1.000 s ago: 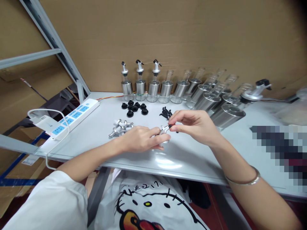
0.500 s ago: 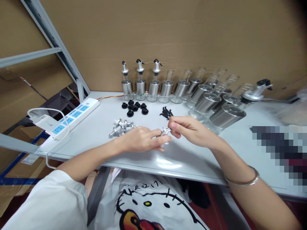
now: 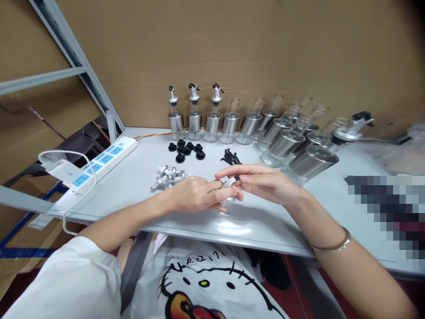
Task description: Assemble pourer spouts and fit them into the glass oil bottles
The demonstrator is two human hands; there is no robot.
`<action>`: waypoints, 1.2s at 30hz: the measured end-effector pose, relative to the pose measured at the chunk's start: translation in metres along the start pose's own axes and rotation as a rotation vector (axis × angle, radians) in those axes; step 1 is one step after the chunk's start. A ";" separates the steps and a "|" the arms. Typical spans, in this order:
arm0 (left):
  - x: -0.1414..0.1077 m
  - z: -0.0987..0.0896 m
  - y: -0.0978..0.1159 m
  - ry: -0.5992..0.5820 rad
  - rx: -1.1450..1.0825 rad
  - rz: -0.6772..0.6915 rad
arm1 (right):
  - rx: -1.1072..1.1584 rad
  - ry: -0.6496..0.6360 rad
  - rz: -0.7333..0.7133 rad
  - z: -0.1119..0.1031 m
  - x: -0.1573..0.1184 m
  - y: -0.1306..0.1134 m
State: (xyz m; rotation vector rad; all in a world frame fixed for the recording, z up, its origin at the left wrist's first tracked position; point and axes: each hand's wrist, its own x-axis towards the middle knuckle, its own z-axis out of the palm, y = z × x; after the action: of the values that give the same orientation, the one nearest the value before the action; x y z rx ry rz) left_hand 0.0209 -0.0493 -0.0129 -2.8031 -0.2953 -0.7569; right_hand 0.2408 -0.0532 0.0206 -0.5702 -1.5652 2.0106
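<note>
My left hand is closed on a silver pourer head above the table's front part. A small black piece sits at the spout's tip, and my right hand pinches around it, fingers against the pourer. Behind my left hand lies a pile of silver pourer heads. Farther back are several black stoppers. Black levers lie just beyond my right hand's fingers.
Glass bottles with steel sleeves line the back; three at the left and a large one at the right bear pourers. At the left lies a white power strip with a charger. Cardboard stands behind.
My right hand's fingers have stretched out and moved left over the pourer head. The black piece now shows at the spout's tip. My left hand has hardly moved.
</note>
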 end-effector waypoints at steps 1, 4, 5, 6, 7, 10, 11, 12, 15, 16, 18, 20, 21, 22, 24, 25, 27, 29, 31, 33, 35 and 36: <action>0.000 0.000 0.000 -0.014 0.001 -0.004 | 0.013 -0.007 0.006 0.000 0.000 0.000; -0.002 0.002 -0.001 -0.014 0.026 0.013 | 0.039 -0.043 0.012 0.000 -0.001 0.000; -0.002 0.002 -0.001 -0.001 0.032 0.026 | 0.047 -0.053 0.009 0.000 0.000 0.001; -0.002 0.002 -0.001 0.014 0.036 0.038 | 0.056 -0.060 0.006 0.000 0.000 0.001; -0.001 0.002 -0.001 0.030 0.037 0.048 | 0.063 -0.063 0.004 0.000 0.000 0.001; 0.000 0.002 -0.001 0.083 0.042 0.068 | 0.071 -0.068 0.008 0.000 0.000 0.002; 0.000 0.002 -0.001 0.097 0.047 0.070 | 0.067 -0.069 0.011 0.000 0.000 0.002; 0.000 0.002 -0.001 0.104 0.052 0.071 | 0.062 -0.070 0.015 0.000 0.000 0.002; 0.000 0.002 0.000 0.093 0.063 0.072 | 0.046 -0.062 0.036 0.000 -0.001 0.001; 0.000 0.002 0.000 0.088 0.063 0.075 | 0.045 -0.062 0.040 0.000 -0.001 0.001; 0.000 0.001 0.001 0.090 0.062 0.080 | 0.047 -0.064 0.047 0.000 -0.002 0.001; 0.000 0.001 0.001 0.101 0.059 0.089 | 0.050 -0.068 0.054 0.000 -0.002 0.001; 0.000 0.002 0.001 0.100 0.059 0.094 | 0.051 -0.070 0.057 0.000 -0.002 0.001; 0.000 0.002 0.001 0.093 0.058 0.097 | 0.051 -0.072 0.059 0.000 -0.002 0.001; -0.001 0.003 0.000 0.073 0.058 0.102 | 0.049 -0.074 0.062 0.000 -0.001 0.001; -0.002 0.004 0.000 0.066 0.058 0.101 | 0.048 -0.075 0.061 0.000 -0.001 0.001; -0.002 0.004 0.000 0.065 0.063 0.099 | 0.048 -0.078 0.059 0.000 -0.001 0.001; -0.002 0.004 0.001 0.070 0.066 0.101 | 0.051 -0.089 0.057 0.000 -0.001 0.001; 0.000 0.003 0.001 0.086 0.062 0.106 | 0.052 -0.097 0.058 0.000 -0.001 0.000; 0.001 0.002 0.001 0.105 0.053 0.113 | 0.048 -0.096 0.052 0.000 -0.001 0.000; 0.001 0.002 0.001 0.109 0.049 0.118 | 0.044 -0.088 0.039 0.000 -0.001 0.000; 0.000 0.002 0.001 0.099 0.050 0.119 | 0.044 -0.081 0.033 0.001 -0.001 0.000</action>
State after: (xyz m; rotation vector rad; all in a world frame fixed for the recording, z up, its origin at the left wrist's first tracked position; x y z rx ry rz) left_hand 0.0224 -0.0496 -0.0150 -2.6985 -0.1275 -0.8449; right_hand 0.2408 -0.0541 0.0205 -0.5063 -1.5632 2.1123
